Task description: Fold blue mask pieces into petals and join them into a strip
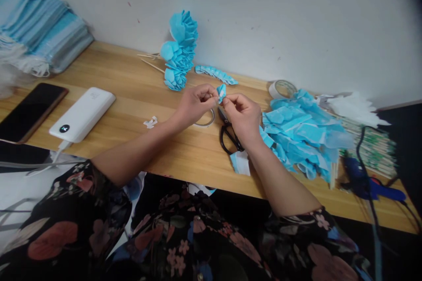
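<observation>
A small piece of blue fabric (221, 91) with a white patch is pinched between my two hands above the middle of the table. My left hand (197, 103) grips its left side with thumb and forefinger. On the other side, my right hand (242, 114) holds its lower right edge. Beneath my hands lie black-handled scissors (227, 138), their blades partly hidden by my right hand. A roll of tape (207, 118) sits flat beside them, partly covered by my left hand. Blue fabric flowers (180, 52) on sticks lie behind, next to a folded blue strip (216, 73).
Blue fabric pieces (296, 127) are heaped at right, by another tape roll (283, 89) and a blue glue gun (365, 180) with a black cord. A white power bank (82, 114), a phone (31, 112) and stacked blue masks (42, 26) occupy the left. White scraps (150, 122) lie mid-table.
</observation>
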The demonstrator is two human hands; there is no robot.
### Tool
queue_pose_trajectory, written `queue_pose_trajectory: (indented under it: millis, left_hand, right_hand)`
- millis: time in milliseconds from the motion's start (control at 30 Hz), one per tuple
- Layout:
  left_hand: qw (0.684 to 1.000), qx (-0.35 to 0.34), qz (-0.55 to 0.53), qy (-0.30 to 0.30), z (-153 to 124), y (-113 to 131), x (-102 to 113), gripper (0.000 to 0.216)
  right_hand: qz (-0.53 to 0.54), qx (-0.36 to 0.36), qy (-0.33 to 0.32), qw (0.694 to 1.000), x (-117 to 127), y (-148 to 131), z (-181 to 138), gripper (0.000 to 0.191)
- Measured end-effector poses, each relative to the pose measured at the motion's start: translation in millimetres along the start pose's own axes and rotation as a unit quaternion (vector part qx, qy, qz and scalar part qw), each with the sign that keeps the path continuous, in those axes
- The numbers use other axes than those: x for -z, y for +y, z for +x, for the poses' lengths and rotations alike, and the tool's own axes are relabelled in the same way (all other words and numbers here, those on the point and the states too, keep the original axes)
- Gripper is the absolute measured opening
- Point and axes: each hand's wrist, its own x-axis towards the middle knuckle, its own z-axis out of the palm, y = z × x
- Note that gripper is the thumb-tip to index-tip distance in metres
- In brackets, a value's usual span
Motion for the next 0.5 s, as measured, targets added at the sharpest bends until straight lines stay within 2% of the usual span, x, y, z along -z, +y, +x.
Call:
queue_pose_trajectory:
  millis: [267,500]
  left_hand:
    - [0.998,0.031,-0.057,0.0,1.4,2.5,-1.2,0.01]
    - [1.0,0.005,0.0,0.006,-0.1,-1.1,1.1,0.009]
  right_hand:
    - [0.059,-0.04,-0.01,0.997,-0.8,7.0,2.4,0.016]
    - [0.068,-0.044,-0.027,0.996,2.9,9.2,3.9,0.02]
